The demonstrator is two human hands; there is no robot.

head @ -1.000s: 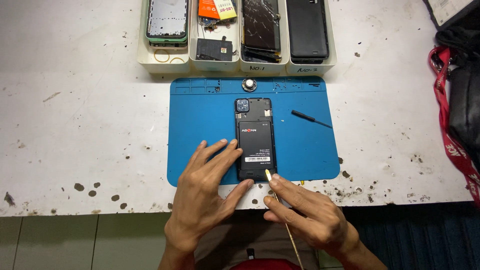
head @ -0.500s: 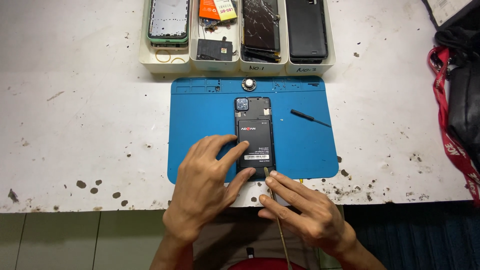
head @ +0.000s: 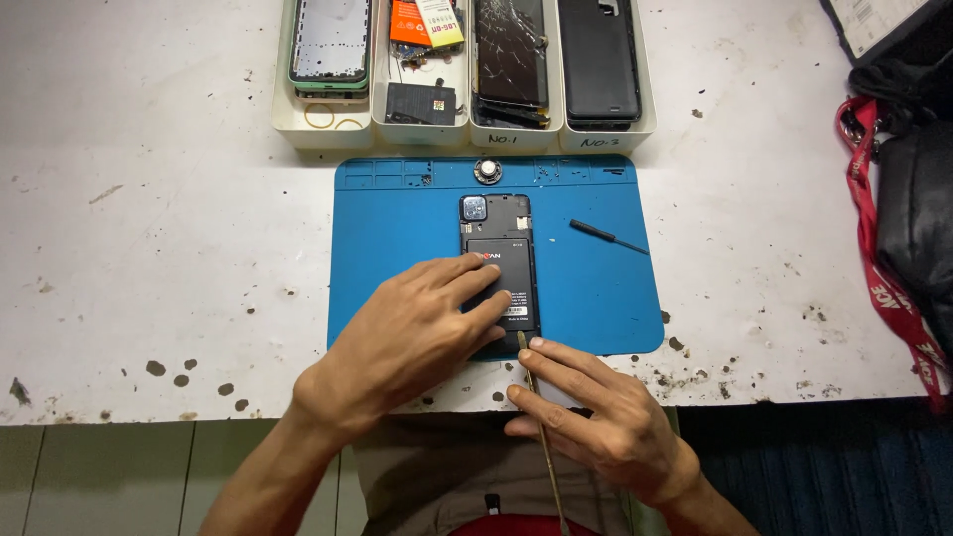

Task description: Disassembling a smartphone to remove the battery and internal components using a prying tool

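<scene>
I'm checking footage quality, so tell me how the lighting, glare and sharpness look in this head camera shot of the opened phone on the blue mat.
Head view: light is even and soft, with only faint shadows under the left hand and right hand; the opened black phone and blue rectangular work mat are sharp; mild glare on the cracked glass screen panel; right edge falls dark.

Both hands bare here, the left hand (head: 417,333) and the right hand (head: 596,422), no gloves, rings or watch on show, and both forearms are uncovered, no sleeve reaching the wrists. Just below the near edge of the desk (head: 149,248) there's khaki-grey clothing (head: 427,476) across the lap, with a strip of red fabric (head: 506,524) beneath it at the bottom edge.
</scene>
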